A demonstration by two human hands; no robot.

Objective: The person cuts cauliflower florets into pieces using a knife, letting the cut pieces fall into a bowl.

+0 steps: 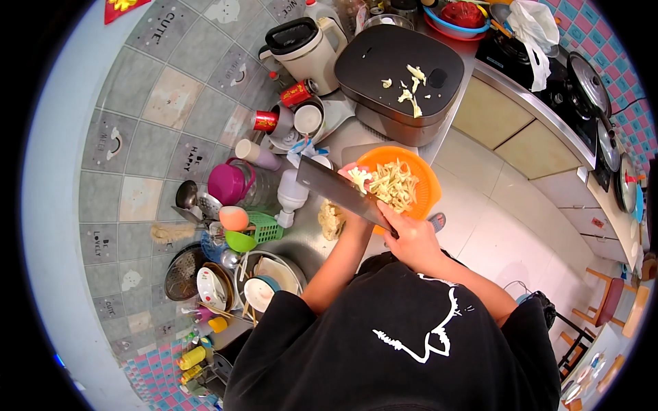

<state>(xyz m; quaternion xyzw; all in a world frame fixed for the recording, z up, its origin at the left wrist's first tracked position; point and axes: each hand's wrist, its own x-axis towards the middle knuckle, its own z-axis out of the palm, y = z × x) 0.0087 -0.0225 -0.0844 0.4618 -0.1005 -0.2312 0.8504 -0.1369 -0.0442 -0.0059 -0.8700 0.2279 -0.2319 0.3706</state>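
On my feed the right hand [412, 241] is clenched round the handle of a cleaver [336, 188] whose blade points to 10 o'clock, and the left hand [354, 218] grasps a cauliflower floret [360, 180] (the blade hides much of that hand). From the right hand, I have the orange colander [430, 188] of cut cauliflower [397, 185] at 12 o'clock, a cauliflower chunk [331, 220] between 9 and 10, and, farther out at 12, a dark box [373, 58] topped with pale scraps [405, 96].

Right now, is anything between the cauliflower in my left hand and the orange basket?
Nothing visible: the cauliflower piece is at the rim of the basket. The knife in your right hand crosses over your left hand.
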